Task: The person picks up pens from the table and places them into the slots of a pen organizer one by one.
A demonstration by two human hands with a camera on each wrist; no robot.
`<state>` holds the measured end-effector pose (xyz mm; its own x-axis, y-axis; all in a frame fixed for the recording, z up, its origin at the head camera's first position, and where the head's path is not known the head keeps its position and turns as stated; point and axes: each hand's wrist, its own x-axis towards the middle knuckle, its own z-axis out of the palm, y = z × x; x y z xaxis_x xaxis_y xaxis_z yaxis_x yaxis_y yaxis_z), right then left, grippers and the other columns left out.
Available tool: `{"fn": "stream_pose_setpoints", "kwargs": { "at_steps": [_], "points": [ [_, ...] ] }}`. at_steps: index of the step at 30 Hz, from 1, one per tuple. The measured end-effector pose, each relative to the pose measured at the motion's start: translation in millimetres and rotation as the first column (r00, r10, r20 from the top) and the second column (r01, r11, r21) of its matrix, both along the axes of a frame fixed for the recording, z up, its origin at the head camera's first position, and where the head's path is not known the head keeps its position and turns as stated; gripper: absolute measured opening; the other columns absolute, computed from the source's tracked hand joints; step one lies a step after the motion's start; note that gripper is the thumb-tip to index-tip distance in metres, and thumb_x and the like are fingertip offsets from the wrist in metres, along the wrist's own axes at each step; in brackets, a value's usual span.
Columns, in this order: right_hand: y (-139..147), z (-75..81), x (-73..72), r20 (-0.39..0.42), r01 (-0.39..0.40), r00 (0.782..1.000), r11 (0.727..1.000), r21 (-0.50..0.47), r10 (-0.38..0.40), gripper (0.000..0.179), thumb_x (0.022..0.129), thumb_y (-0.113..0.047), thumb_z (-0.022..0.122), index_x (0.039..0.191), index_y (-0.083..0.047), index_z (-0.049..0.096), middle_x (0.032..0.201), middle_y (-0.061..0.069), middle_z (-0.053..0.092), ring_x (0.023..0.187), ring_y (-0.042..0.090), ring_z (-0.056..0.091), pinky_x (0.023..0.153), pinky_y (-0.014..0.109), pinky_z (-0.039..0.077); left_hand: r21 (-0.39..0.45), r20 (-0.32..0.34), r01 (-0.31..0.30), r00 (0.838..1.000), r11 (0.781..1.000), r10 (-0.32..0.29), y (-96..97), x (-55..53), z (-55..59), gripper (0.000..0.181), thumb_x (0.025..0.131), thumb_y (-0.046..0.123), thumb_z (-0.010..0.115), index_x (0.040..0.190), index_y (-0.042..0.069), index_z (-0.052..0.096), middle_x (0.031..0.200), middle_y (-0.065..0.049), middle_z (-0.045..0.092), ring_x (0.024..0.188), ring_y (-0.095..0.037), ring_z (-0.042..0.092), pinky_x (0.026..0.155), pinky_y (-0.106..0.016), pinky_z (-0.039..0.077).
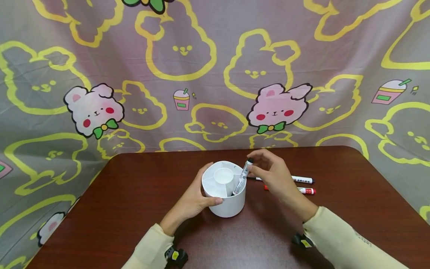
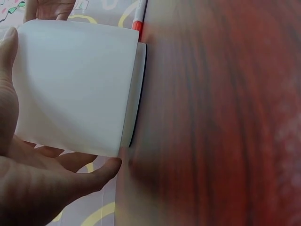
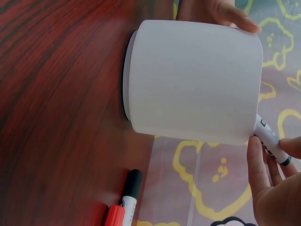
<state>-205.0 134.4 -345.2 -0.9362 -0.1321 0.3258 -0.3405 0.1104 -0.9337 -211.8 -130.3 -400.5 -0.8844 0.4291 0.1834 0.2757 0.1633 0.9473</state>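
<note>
A round white desk organizer [image 1: 226, 207] with divided compartments stands on the table, its outer wall filling much of both wrist views. My left hand [image 1: 195, 196] grips it from the left, thumb over the front rim and fingers round the far side. In my right hand [image 1: 273, 173] the dark-tipped upper end of a white whiteboard marker [image 1: 241, 181] is pinched between thumb and fingers. The marker leans to the right, its lower end inside a compartment on the organizer's right side. That lower end is partly hidden by the wall.
To the right of the organizer lie a dark-capped white marker [image 1: 304, 179] and a red marker [image 1: 308, 191], both partly behind my right hand. The brown wooden table [image 1: 134, 194] ends at the back against a patterned cloth [image 1: 215, 89] with cartoon animals.
</note>
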Motion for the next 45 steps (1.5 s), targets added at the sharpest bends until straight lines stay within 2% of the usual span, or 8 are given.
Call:
{"fn": "stream_pose_setpoints", "kwargs": {
  "at_steps": [6,12,19,25,30,38,41,45],
  "points": [
    [-2,-2.3,1.4,-0.018,0.023,1.000,0.998,0.061,-0.022,0.028,0.092,0.007,0.072,0.119,0.006,0.066,0.105,0.020,0.070,0.087,0.010,0.068,0.079,0.026,0.062,-0.020,0.006,-0.004,1.000,1.000,0.005,0.2,0.5,1.7,0.118,0.075,0.037,0.096,0.165,0.015,0.022,0.158,-0.013,0.044,0.138,-0.029,0.047,0.118,-0.048,0.033],
    [-3,-4.1,2.9,-0.035,0.049,0.998,0.989,0.136,-0.045,0.026,0.091,0.004,0.074,0.117,0.002,0.069,0.105,0.020,0.072,0.089,0.016,0.068,0.076,0.024,0.057,-0.026,0.012,0.000,1.000,1.000,0.000,-0.1,-0.3,2.0,0.119,0.077,0.035,0.095,0.166,0.012,0.020,0.158,-0.013,0.044,0.138,-0.029,0.047,0.117,-0.049,0.034],
    [-4,-5.4,3.8,-0.054,0.058,0.997,0.984,0.171,-0.050,0.025,0.090,0.004,0.076,0.114,-0.001,0.071,0.104,0.017,0.074,0.093,0.022,0.069,0.078,0.026,0.055,-0.027,0.026,0.000,1.000,1.000,0.000,-0.6,-0.1,3.0,0.117,0.077,0.031,0.095,0.166,0.013,0.020,0.158,-0.013,0.044,0.138,-0.029,0.047,0.117,-0.048,0.034],
    [-4,-6.2,5.2,-0.061,0.061,0.997,0.981,0.184,-0.051,0.025,0.090,0.003,0.076,0.113,-0.002,0.071,0.105,0.015,0.075,0.094,0.022,0.068,0.080,0.027,0.053,-0.037,0.031,-0.002,1.000,0.999,0.003,-1.3,-0.1,3.1,0.115,0.078,0.030,0.095,0.166,0.017,0.021,0.158,-0.013,0.044,0.138,-0.029,0.047,0.116,-0.048,0.036],
    [-2,-6.5,6.5,-0.058,0.064,0.997,0.978,0.198,-0.054,0.024,0.090,0.002,0.076,0.113,-0.004,0.072,0.106,0.014,0.075,0.094,0.022,0.068,0.080,0.028,0.053,-0.039,0.028,0.001,1.000,0.999,0.000,-1.7,-0.4,3.1,0.115,0.078,0.029,0.095,0.166,0.016,0.021,0.157,-0.013,0.045,0.137,-0.029,0.048,0.116,-0.048,0.036],
    [19,-2.9,5.0,-0.059,0.083,0.996,0.972,0.222,-0.071,0.022,0.094,-0.002,0.075,0.116,-0.003,0.071,0.111,0.014,0.075,0.096,0.011,0.071,0.083,0.023,0.054,-0.074,0.029,-0.011,0.999,0.997,0.013,-5.1,-0.6,7.1,0.114,0.078,0.024,0.095,0.167,0.017,0.024,0.158,-0.013,0.047,0.140,-0.029,0.047,0.121,-0.052,0.030],
    [34,-2.3,4.3,-0.046,0.111,0.994,0.956,0.272,-0.102,0.023,0.095,-0.006,0.075,0.118,-0.005,0.071,0.113,0.012,0.075,0.097,0.009,0.071,0.086,0.022,0.054,-0.079,0.037,0.002,0.999,0.997,0.001,-7.5,-1.7,8.8,0.112,0.079,0.022,0.094,0.167,0.016,0.024,0.159,-0.013,0.045,0.140,-0.030,0.048,0.118,-0.047,0.037],
    [58,-4.2,2.9,-0.013,0.136,0.990,0.925,0.355,-0.140,0.026,0.097,-0.011,0.075,0.121,-0.007,0.071,0.118,0.010,0.075,0.100,0.007,0.069,0.084,0.023,0.053,-0.057,0.047,0.034,0.998,0.998,-0.032,-10.5,-3.3,10.6,0.108,0.081,0.016,0.092,0.167,0.015,0.025,0.161,-0.014,0.043,0.137,-0.030,0.048,0.107,-0.032,0.049]
  ]
}}
